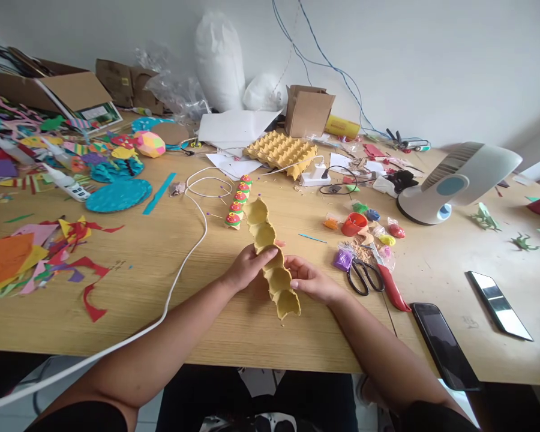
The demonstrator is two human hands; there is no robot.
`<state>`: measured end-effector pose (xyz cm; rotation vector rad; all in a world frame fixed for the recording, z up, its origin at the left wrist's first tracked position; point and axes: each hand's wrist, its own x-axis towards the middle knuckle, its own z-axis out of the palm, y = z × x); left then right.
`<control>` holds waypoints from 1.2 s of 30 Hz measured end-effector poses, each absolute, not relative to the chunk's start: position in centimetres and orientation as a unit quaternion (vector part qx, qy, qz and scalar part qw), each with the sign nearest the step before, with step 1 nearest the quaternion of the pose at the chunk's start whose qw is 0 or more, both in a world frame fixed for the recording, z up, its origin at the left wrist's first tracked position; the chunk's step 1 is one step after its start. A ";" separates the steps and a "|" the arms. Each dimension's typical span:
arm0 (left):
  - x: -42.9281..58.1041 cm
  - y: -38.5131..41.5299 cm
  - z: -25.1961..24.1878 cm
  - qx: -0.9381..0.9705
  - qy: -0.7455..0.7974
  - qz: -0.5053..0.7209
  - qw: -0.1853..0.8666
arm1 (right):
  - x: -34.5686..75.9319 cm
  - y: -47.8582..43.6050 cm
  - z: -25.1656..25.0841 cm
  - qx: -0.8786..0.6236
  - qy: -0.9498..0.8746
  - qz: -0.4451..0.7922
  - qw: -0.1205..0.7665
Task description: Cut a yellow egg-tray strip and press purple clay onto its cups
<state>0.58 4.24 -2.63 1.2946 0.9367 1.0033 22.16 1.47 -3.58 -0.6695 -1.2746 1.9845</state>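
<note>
A strip cut from a yellow egg carton is held above the table, its hollow cups facing me. My left hand grips its left edge near the middle, thumb laid over a cup. On the opposite edge, my right hand has its thumb and fingers closed round the strip lower down. Just beyond lies a decorated carton strip, coloured red and green with small yellow details and thin pins sticking out at its ends. A thin blue stick lies to the right of the strip.
Black-handled scissors, a red-handled knife and small bags of coloured clay lie to the right. Farther right are phones and a white fan. A white cable crosses at left, near paper scraps. An egg tray sits behind.
</note>
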 end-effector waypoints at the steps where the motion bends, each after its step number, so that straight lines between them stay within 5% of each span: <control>1: 0.6 4.3 -2.8 0.549 0.395 0.432 0.597 | 22.1 1.5 -3.6 -0.264 -0.485 0.762 0.339; 12: 0.3 5.0 -4.0 0.485 0.204 0.406 0.747 | 21.8 1.4 -3.4 -0.287 -0.381 0.794 0.377; 28: 0.8 4.6 -3.0 0.425 0.261 0.406 0.766 | 21.9 1.4 -4.6 -0.288 -0.440 0.781 0.336; 32: 0.7 4.6 -1.9 0.408 0.308 0.416 0.752 | 22.5 2.0 -3.7 -0.361 -0.499 0.660 0.430; 36: 0.8 4.6 -1.7 0.401 0.346 0.425 0.734 | 24.2 3.0 -2.4 -0.510 -0.609 0.358 0.491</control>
